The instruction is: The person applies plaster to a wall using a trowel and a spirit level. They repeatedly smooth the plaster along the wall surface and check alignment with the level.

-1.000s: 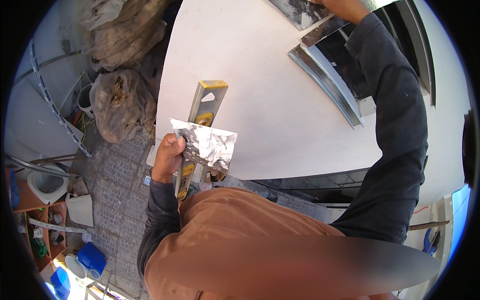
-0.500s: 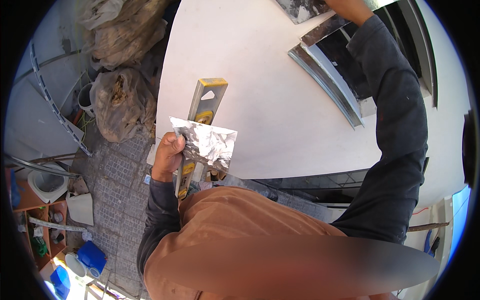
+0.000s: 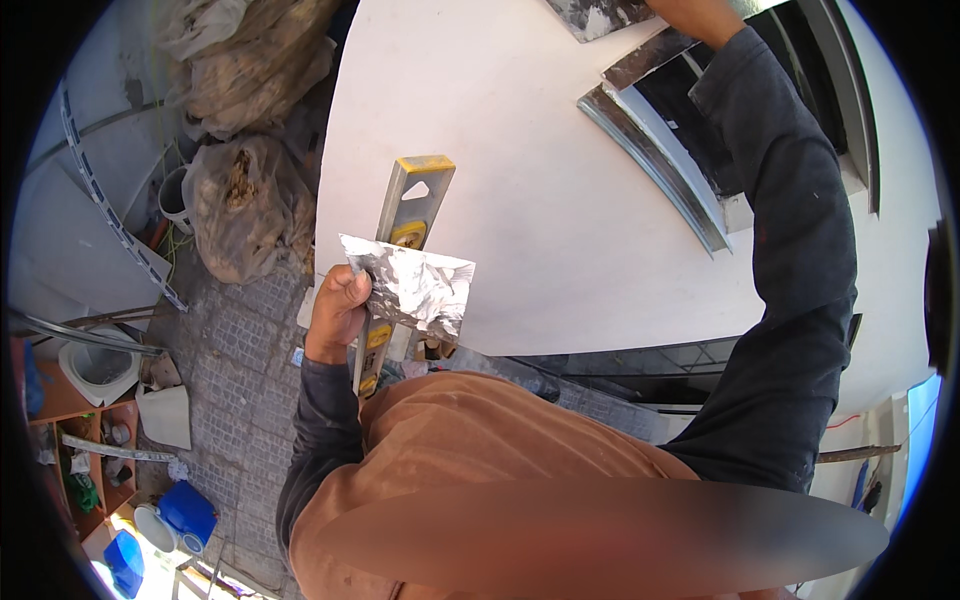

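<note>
My left hand [image 3: 338, 308] is closed on the edge of a thin rectangular metal blade [image 3: 420, 288], a wide putty knife by its look, its face smeared with white putty; its handle does not show. Behind it a spirit level [image 3: 415, 200] with yellow parts stands tilted; whether my hand touches it I cannot tell. My right hand [image 3: 697, 18] reaches to the top edge of the head view, partly cut off, its fingers on a second flat metal blade [image 3: 598, 16] with white smears. That blade is at the white wall surface [image 3: 490, 150], beside an opening.
On the right, the wall opening has a metal-edged frame [image 3: 655, 165]. At the left are plastic sacks [image 3: 245, 215], a bucket [image 3: 172, 195], a long perforated strip [image 3: 110, 200], orange shelves [image 3: 90, 420] and blue containers [image 3: 187, 515] on the tiled floor [image 3: 235, 345].
The view has shifted very slightly. Both hands and the blades keep nearly the same places.
</note>
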{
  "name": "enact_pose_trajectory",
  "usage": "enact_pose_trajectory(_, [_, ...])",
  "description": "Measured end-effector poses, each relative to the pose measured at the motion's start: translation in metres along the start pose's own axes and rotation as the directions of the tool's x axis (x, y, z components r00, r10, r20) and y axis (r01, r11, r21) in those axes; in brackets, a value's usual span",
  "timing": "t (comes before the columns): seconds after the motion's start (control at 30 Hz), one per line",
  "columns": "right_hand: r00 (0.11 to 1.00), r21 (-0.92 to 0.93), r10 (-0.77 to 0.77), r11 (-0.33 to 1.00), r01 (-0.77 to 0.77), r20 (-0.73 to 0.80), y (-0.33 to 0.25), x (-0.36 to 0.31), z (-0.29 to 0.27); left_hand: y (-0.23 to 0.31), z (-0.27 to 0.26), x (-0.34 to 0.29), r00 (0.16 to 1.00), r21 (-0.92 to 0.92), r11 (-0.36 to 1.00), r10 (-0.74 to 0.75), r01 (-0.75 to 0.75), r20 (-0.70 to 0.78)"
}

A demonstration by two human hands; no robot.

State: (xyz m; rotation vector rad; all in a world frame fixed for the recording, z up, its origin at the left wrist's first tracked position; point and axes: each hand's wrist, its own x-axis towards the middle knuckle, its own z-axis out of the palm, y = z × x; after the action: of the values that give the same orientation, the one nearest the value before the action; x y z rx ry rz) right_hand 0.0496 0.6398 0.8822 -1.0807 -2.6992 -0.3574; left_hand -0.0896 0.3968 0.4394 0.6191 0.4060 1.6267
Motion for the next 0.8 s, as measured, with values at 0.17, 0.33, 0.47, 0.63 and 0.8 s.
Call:
enact_pose_trajectory(0.17, [0.998, -0.182, -0.050, 0.982, 0.057, 0.041, 0.002, -0.002, 0.000, -0.001, 0.001, 0.001, 1.000, 0.007, 1.000, 0.007, -0.007, -0.016])
enact_pose_trajectory(0.33, [0.998, -0.167, -0.035, 0.985, 0.044, 0.056, -0.005, -0.005, -0.001, -0.002, -0.003, 0.002, 0.999, -0.016, 0.999, -0.033, 0.033, -0.001])
enact_pose_trajectory(0.47, [0.989, 0.026, -0.087, 0.996, 0.091, -0.120, -0.009, -0.014, -0.002, -0.003, -0.003, 0.004, 1.000, -0.033, 0.999, -0.008, 0.008, 0.016])
enact_pose_trajectory(0.63, [0.850, 0.277, -0.005, 0.944, 0.177, -0.527, 0.002, -0.083, -0.003, 0.017, 0.007, 0.023, 0.998, -0.063, 0.996, 0.058, -0.057, 0.017])
enact_pose_trajectory(0.8, [0.768, 0.875, 0.455, 0.393, 0.282, -0.452, -0.005, -0.221, 0.086, 0.080, 0.042, 0.065, 0.984, -0.101, 0.984, 0.156, -0.148, 0.081])
